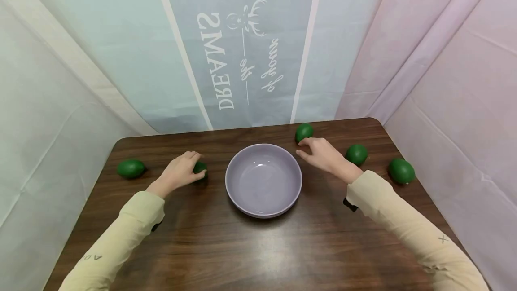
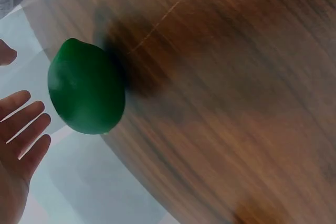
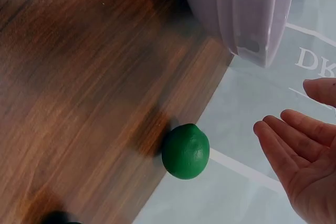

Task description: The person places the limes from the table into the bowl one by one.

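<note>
My left hand [image 1: 180, 170] hovers at a green lime [image 1: 200, 170] left of the bowl. In the head view the hand partly covers this lime [image 2: 86, 87]; in the left wrist view a gap shows between it and the spread fingers [image 2: 32, 124]. Just right of the bowl's rim, my right hand [image 1: 323, 154] has its thumb and fingers apart with nothing between them. Beyond its fingertips, near the table's back edge, lies another lime [image 1: 304, 132]. The right wrist view shows a lime [image 3: 186, 151] on the table, apart from the fingers. A round lavender bowl [image 1: 262, 212] stands between both hands, its inside bare.
One lime [image 1: 131, 168] lies at the far left of the brown wooden table [image 1: 258, 255]. Two more, a lime [image 1: 357, 154] behind the right wrist and a lime [image 1: 401, 171] by the right edge, lie opposite. Fabric curtains [image 1: 250, 57] hang around the back and sides.
</note>
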{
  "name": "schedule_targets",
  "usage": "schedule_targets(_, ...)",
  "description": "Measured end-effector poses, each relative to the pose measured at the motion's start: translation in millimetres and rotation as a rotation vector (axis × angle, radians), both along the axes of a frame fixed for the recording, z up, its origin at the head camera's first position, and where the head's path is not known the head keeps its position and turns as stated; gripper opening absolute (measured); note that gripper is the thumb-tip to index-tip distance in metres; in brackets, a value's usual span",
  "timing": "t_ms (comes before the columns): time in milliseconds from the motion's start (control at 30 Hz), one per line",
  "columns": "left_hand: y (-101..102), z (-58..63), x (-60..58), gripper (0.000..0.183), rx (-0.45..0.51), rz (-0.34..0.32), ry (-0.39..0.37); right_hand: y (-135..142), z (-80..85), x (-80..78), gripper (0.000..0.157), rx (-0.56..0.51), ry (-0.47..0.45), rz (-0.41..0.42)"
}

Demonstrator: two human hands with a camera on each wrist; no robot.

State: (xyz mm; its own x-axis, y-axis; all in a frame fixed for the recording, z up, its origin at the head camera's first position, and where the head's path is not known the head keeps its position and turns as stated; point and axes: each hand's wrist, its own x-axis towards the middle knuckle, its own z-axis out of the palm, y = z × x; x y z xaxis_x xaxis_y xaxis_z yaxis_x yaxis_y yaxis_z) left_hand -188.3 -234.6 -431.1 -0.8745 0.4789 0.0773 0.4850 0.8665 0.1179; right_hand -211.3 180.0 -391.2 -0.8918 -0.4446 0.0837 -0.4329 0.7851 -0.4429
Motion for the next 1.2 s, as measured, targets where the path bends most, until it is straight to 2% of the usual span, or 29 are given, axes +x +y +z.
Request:
schedule_targets(333,-10,-14.3,-0.2,0.048,0.039,-0.056,0.05,-3,-7.0,6.5,0.036,-0.042,-0.018,-0.01)
schedule_targets(700,-15,-20.0,-0.4,0.056,0.063,-0.065,-0.011,-8,-17.3,13.4,0.036,-0.104,-0.053,-0.027)
schedule_targets(933,-16,-26.7,-0.8,0.061,0.076,-0.063,-0.055,-11,-25.0,17.2,0.035,-0.104,-0.016,-0.033)
schedule_targets(1200,-15,-30.7,-1.2,0.063,0.078,-0.052,-0.082,-14,-35.4,19.2,0.035,-0.151,0.006,-0.078)
